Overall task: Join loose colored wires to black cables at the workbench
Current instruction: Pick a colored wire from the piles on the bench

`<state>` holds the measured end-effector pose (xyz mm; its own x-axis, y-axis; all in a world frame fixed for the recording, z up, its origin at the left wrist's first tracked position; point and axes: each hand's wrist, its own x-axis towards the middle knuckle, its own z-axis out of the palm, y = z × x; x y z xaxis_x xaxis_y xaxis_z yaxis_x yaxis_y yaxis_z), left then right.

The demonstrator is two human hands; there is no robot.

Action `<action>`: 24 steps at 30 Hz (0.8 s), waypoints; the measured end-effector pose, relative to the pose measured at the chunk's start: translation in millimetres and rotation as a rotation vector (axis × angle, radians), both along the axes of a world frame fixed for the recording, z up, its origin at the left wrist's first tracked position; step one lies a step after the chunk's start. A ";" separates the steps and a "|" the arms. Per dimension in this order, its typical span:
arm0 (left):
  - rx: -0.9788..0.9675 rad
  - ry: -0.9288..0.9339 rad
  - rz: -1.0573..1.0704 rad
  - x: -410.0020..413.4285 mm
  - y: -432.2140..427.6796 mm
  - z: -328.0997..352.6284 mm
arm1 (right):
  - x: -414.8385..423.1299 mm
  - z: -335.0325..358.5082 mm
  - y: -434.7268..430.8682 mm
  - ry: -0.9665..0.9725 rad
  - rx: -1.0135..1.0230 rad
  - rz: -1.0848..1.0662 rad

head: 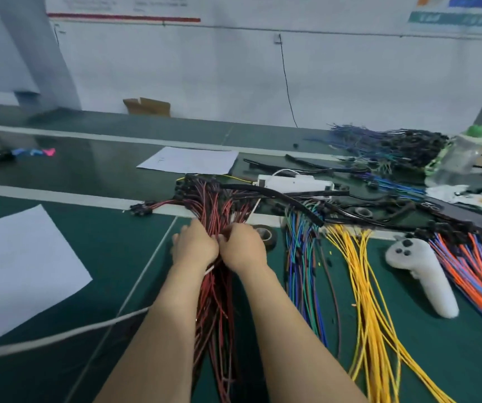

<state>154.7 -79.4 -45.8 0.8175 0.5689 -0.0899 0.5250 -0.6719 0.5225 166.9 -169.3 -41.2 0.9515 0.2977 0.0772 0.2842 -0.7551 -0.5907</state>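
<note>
Head view: left hand point(194, 247) and right hand point(242, 247) sit side by side at centre frame, backs up, both on the red and black wire bundle point(216, 205). Left-hand fingers curl down around the strands and grip them. Right-hand fingers curl in and pinch a few strands at the spot where the two hands meet. The exact fingertip contact is hidden by the knuckles. The bundle runs from the bottom edge between the forearms up past the hands and fans out to small black connectors point(181, 184) at its far end. It lies on the green bench mat point(103, 242). Just right of the right hand is a dark tape roll point(267, 235), partly covered by the hand. Further right lie a blue and green wire bundle point(301, 257), then yellow wires point(370, 301), a white controller point(423, 274), and orange and blue wires point(478, 271) at the right edge. A black corrugated tube point(277, 196) crosses over the tops of the bundles, with a white power strip point(295, 181) behind it. A tangled dark wire pile point(388, 144) and a clear plastic bottle point(460, 158) are at upper right. One paper sheet point(16, 271) lies at lower left with a white cable point(59, 334) below it, and a second sheet point(190, 159) lies above centre. A cardboard box point(146, 106) stands by the wall.
</note>
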 end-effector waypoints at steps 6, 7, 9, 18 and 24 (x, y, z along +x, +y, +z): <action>-0.092 -0.114 0.104 12.7 6.9 0.8 | 7.7 -1.0 -2.6 -0.019 -0.099 -0.053; -0.098 -0.157 0.132 11.7 7.9 2.3 | 8.8 -0.3 -4.2 -0.013 -0.099 -0.055; -0.101 -0.265 0.189 7.8 10.1 7.2 | 10.0 0.4 -5.8 0.006 -0.088 -0.045; -0.167 -0.464 0.137 12.6 12.8 39.3 | 9.1 4.2 -16.2 0.038 0.093 -0.073; -0.112 0.003 -0.060 5.2 0.9 32.6 | 7.0 6.7 -31.3 0.065 0.194 -0.105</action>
